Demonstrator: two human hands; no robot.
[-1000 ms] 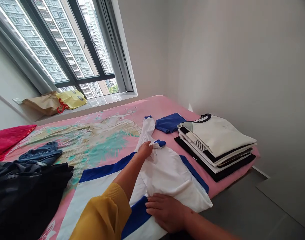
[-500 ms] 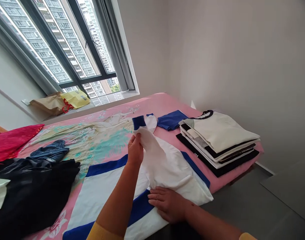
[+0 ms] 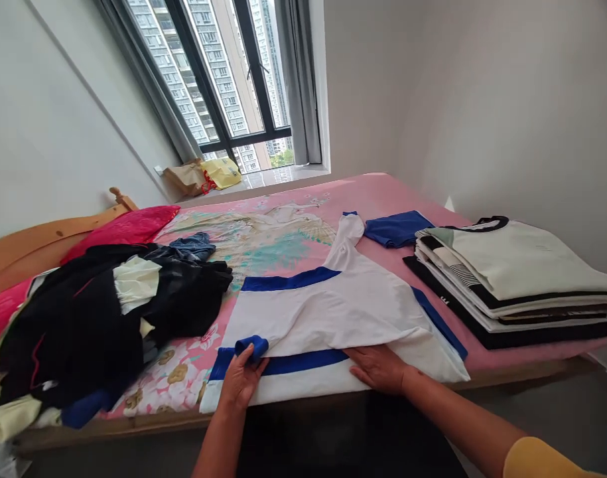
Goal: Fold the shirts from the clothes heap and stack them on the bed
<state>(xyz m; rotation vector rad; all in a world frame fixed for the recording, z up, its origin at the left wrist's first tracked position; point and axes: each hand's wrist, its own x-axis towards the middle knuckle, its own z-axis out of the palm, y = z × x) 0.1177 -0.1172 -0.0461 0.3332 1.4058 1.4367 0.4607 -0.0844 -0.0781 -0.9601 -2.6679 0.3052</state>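
A white long-sleeved shirt [image 3: 333, 309] with blue bands lies partly folded at the bed's front edge. Its near sleeve stretches leftward across the body and ends in a blue cuff. My left hand [image 3: 242, 382] pinches that cuff between thumb and fingers. Flat on the shirt's near part lies my right hand [image 3: 380, 368], fingers stretched out, their tips at the sleeve's lower edge by the blue band. The other sleeve points away from me, toward a folded blue garment [image 3: 395, 228].
A neat stack of folded clothes [image 3: 519, 279] stands on the right of the pink bed [image 3: 373, 189]. Dark loose clothes [image 3: 84, 318] are heaped on the left beside a red pillow [image 3: 129, 229]. Paper and yellow bags [image 3: 221, 174] rest on the windowsill.
My left hand has brought the raised sleeve down and leftward, laying it across the shirt. My right hand stays on the shirt near the sleeve. The view has turned left.
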